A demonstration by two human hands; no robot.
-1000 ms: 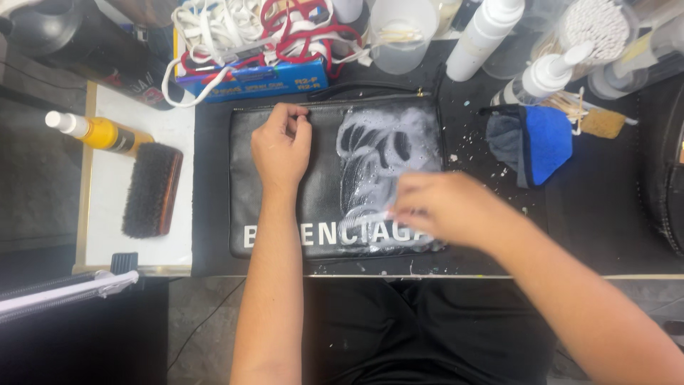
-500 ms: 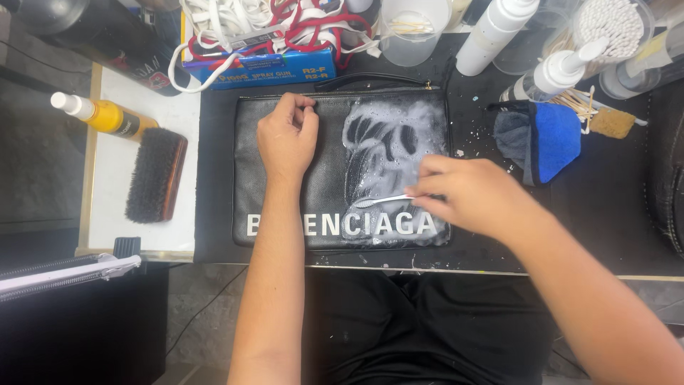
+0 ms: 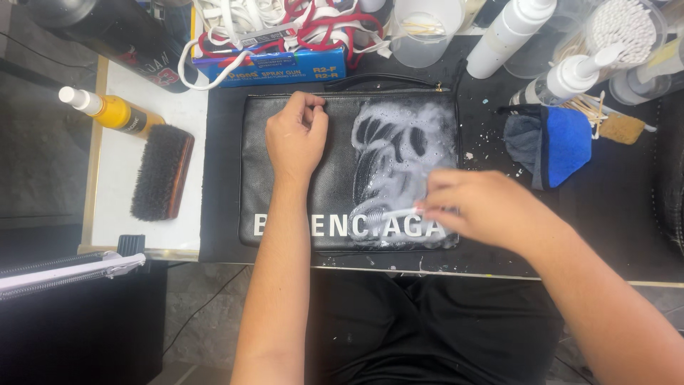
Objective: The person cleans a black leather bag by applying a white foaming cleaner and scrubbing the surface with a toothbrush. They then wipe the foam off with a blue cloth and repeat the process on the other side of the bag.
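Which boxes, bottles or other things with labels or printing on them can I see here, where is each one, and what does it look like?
Blue box: flat, rectangular, behind the pouch, light printing.
Black pouch: flat leather rectangle at centre, white lettering along its lower edge, foam on its right half.
Yellow bottle: lying on the white board at left, white cap, dark label.
Black bottle: top left corner, red and white printing.
No screens or signs.

Black leather pouch: 1; small brush: 1; shoe brush: 1; white spray bottles: 2; blue cloth: 1; yellow bottle: 1
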